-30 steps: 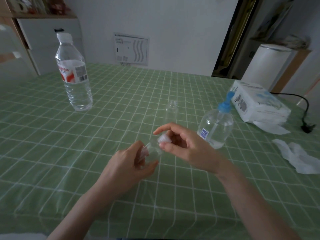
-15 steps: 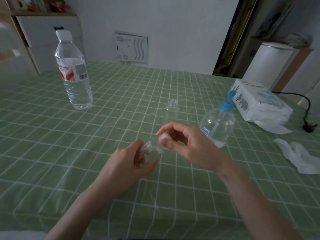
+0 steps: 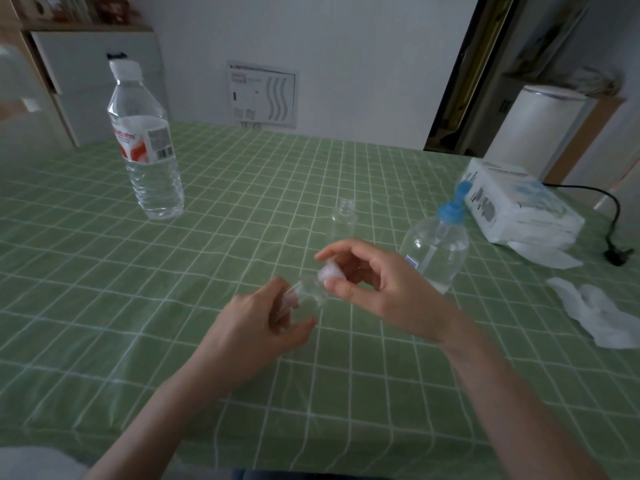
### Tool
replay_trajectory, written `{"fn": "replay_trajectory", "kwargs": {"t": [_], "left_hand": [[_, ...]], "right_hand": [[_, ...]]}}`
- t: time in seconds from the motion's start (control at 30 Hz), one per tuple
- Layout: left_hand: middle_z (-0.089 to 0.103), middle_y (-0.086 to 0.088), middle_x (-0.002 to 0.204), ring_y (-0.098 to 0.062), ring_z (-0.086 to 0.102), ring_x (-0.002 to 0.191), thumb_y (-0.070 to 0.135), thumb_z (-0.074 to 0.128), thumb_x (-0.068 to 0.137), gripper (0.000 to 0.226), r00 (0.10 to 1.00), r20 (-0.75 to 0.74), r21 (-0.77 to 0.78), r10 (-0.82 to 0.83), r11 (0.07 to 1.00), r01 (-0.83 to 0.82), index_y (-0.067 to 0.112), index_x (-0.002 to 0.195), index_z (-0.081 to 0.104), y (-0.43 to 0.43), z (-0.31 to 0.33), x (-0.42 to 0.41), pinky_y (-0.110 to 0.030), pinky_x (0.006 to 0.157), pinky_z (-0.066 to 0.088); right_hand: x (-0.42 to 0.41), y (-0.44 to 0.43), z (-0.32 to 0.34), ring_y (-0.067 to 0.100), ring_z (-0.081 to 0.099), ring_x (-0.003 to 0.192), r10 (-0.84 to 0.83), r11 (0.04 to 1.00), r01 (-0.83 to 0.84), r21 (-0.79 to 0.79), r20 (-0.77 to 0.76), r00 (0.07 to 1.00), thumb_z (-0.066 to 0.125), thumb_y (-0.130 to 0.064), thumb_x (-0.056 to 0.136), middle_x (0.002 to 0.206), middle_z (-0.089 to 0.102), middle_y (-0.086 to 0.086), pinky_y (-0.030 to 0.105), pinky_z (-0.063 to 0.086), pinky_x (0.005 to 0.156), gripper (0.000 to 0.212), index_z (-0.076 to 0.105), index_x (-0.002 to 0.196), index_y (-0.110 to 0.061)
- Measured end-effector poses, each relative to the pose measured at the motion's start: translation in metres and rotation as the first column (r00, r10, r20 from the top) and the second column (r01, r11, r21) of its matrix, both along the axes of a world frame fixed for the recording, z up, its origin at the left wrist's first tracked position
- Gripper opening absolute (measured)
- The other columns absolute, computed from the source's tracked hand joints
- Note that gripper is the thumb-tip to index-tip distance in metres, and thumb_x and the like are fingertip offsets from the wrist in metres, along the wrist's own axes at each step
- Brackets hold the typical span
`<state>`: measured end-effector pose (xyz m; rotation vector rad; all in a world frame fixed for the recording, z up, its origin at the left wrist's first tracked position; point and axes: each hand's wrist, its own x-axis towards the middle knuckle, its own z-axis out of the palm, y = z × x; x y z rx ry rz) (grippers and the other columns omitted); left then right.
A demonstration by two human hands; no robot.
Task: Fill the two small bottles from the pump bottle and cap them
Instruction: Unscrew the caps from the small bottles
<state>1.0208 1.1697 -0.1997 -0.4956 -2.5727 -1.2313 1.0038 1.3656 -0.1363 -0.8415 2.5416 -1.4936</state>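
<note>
One table [image 3: 104, 306] under a green checked cloth fills most of your view. On it, going down in size: one white tissue box [image 3: 519, 206] at the far right, with a black cable [image 3: 613, 216] running behind it. One tall water bottle [image 3: 147, 150], far left, upright, white cap on, red-and-white label. One pump bottle [image 3: 434, 254], clear with a blue pump head, upright, just beyond your right hand and near the tissue box. One crumpled white tissue [image 3: 599, 313] at the right edge, well apart from the bottles.

Small bottles: two. One small bottle [image 3: 344, 221] stands upright and uncapped in the middle of the table, beyond your hands, left of the pump bottle. The second small bottle [image 3: 311, 296] is off the table, tilted, neck pointing toward your right hand.

Your left hand [image 3: 256, 330] is wrapped around the body of that second small bottle, thumb and fingers closed on it. There is a pale shape under the fingers; can't tell what it is.

Your right hand [image 3: 377, 289] pinches one small white cap [image 3: 328, 273] between thumb and forefinger, right at the neck of the held bottle. Whether the cap is seated on the threads or just touching the neck, can't tell. Liquid level in the held bottle not readable either.
</note>
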Motion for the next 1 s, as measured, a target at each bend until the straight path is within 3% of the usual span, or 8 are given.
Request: {"fn": "replay_trajectory", "kwargs": {"t": [0.2,0.33,0.4,0.53,0.6,0.7,0.9,1.0], "left_hand": [[0.053,0.008,0.052,0.002,0.05,0.048,0.039,0.068,0.07,0.022,1.0,0.019,0.002,0.012,1.0,-0.012,0.025,0.071,0.051,-0.001,0.002,0.001,-0.01,0.047,0.039],[0.059,0.003,0.057,-0.004,0.054,0.049,0.037,0.07,0.072,0.023,0.995,0.074,0.093,0.061,0.993,-0.068,0.018,0.075,0.057,-0.003,0.003,-0.001,-0.019,0.048,0.046],[0.062,-0.001,0.061,-0.017,0.06,0.053,0.039,0.071,0.07,0.026,0.986,0.156,0.234,0.056,0.968,-0.091,0.017,0.076,0.058,-0.002,0.005,-0.002,-0.032,0.052,0.051],[0.061,0.003,0.054,-0.009,0.059,0.048,0.032,0.069,0.073,0.025,0.969,0.245,0.443,-0.021,0.892,-0.093,0.01,0.079,0.06,0.0,0.008,-0.003,-0.017,0.049,0.048],[0.06,0.002,0.052,-0.009,0.058,0.047,0.019,0.068,0.079,0.015,0.968,0.249,0.468,-0.044,0.88,-0.08,0.007,0.079,0.06,0.0,0.008,-0.005,-0.016,0.048,0.047],[0.059,0.002,0.052,-0.01,0.057,0.046,0.019,0.068,0.079,0.016,0.967,0.244,0.487,-0.073,0.872,-0.057,0.006,0.079,0.059,0.001,0.008,-0.005,-0.017,0.047,0.047],[0.059,0.001,0.053,-0.011,0.057,0.047,0.036,0.066,0.067,0.033,0.966,0.233,0.496,-0.108,0.868,-0.023,0.007,0.079,0.059,0.004,0.009,-0.003,-0.02,0.049,0.049],[0.058,0.002,0.054,-0.011,0.057,0.048,0.039,0.066,0.065,0.036,0.965,0.232,0.5,-0.125,0.866,-0.008,0.007,0.079,0.058,0.004,0.009,-0.002,-0.02,0.05,0.048]], "right_hand": [[-0.001,0.002,-0.002,-0.006,0.058,0.072,-0.002,0.996,0.003,-0.088,0.004,1.0,0.062,-0.008,0.09,0.076,0.062,-0.023,0.01,0.046,0.067,0.016,0.066,0.104,-0.014],[-0.011,0.005,-0.007,0.003,0.06,0.078,-0.148,0.966,0.156,-0.206,0.054,0.988,0.063,-0.006,0.088,0.081,0.062,-0.009,0.019,0.054,0.077,0.021,0.064,0.105,-0.019],[-0.016,0.004,-0.014,0.007,0.059,0.079,-0.201,0.963,0.212,-0.167,0.082,0.976,0.062,-0.009,0.09,0.083,0.059,-0.004,0.023,0.054,0.084,0.026,0.062,0.113,-0.019],[-0.022,0.005,-0.028,-0.009,0.059,0.07,-0.289,0.954,0.293,-0.066,0.06,0.956,0.063,-0.017,0.089,0.085,0.065,-0.01,0.01,0.051,0.074,0.015,0.066,0.099,-0.028],[-0.026,0.006,-0.034,-0.003,0.061,0.073,-0.341,0.936,0.346,-0.064,0.069,0.937,0.067,-0.018,0.086,0.087,0.068,-0.004,0.013,0.052,0.072,0.009,0.065,0.09,-0.026],[-0.029,0.006,-0.042,0.016,0.067,0.084,-0.366,0.93,0.367,0.0,0.065,0.928,0.072,-0.021,0.082,0.092,0.07,0.005,0.02,0.054,0.077,0.01,0.065,0.088,-0.018],[-0.028,0.002,-0.055,0.0,0.061,0.079,-0.328,0.928,0.323,0.184,-0.004,0.945,0.072,-0.027,0.082,0.085,0.066,-0.013,0.009,0.048,0.069,0.011,0.061,0.083,-0.027],[-0.028,0.002,-0.057,0.0,0.059,0.084,-0.329,0.916,0.322,0.239,-0.012,0.944,0.072,-0.027,0.082,0.088,0.062,-0.017,0.009,0.045,0.073,0.014,0.059,0.088,-0.029]]}}
